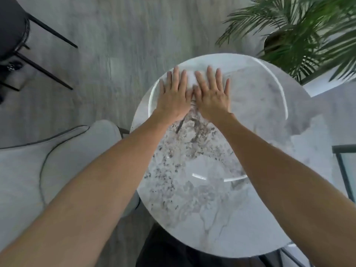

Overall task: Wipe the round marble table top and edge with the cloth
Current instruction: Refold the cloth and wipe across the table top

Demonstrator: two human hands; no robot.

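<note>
The round white marble table (215, 212) with grey and brown veining fills the middle of the view. A white cloth (190, 79) lies on its far part, mostly hidden and blurred against the pale marble. My left hand (174, 96) and my right hand (212, 96) lie flat on the cloth side by side, palms down. Their fingers are spread and point away from me, and the thumbs touch in the middle. Neither hand curls around the cloth. Both forearms reach across the table from the near side.
A green potted palm (300, 35) stands beyond the table's far right edge. A dark chair with thin black legs (13, 35) is at the far left. A light upholstered seat (48, 160) sits close to the table's left edge. A black metal-and-glass frame (346, 170) is at the right.
</note>
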